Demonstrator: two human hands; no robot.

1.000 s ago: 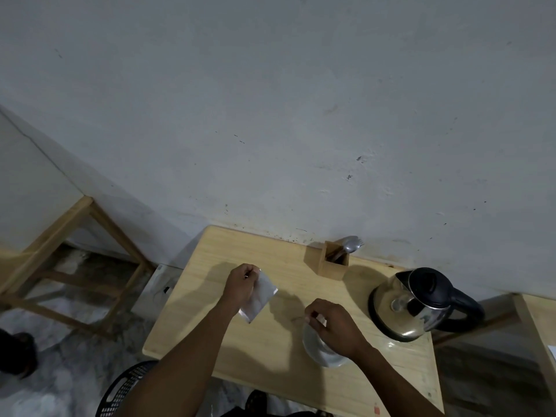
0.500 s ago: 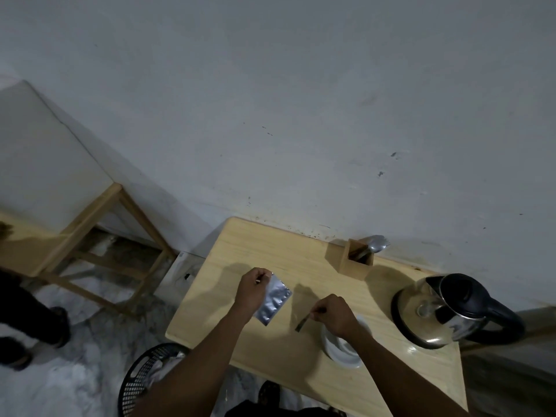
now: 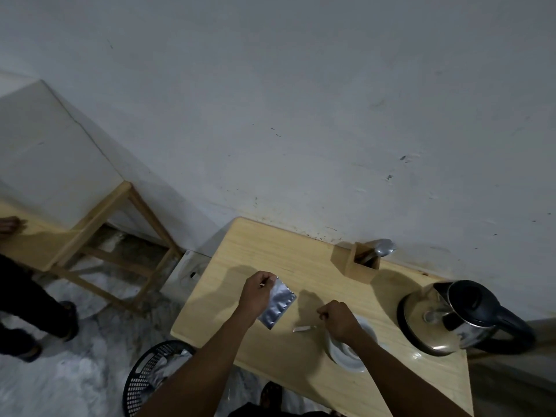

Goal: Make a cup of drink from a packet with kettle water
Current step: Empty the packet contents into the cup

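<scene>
Torn strip now clear of the packet (image 3: 276, 305), drawn off toward the cup (image 3: 349, 352).

Head view only: left hand (image 3: 256, 296) with its grip pinched on the silver packet's top corner, packet hanging tilted above the worktop (image 3: 270, 254); right hand (image 3: 338, 322) with its grip clenched on the small torn-off strip (image 3: 302, 328), directly over the white cup. Kettle (image 3: 451, 317) at the right end, well apart from the packet; wooden holder (image 3: 359, 263) with a spoon (image 3: 382, 247) by the wall; black basket (image 3: 156, 377) on the floor below. Risk from here: powder spilling onto the worktop if the opened packet tips further before reaching the cup. Cup interior mostly hidden by the right wrist; packet mouth too dim to judge; kettle water level unreadable.
</scene>
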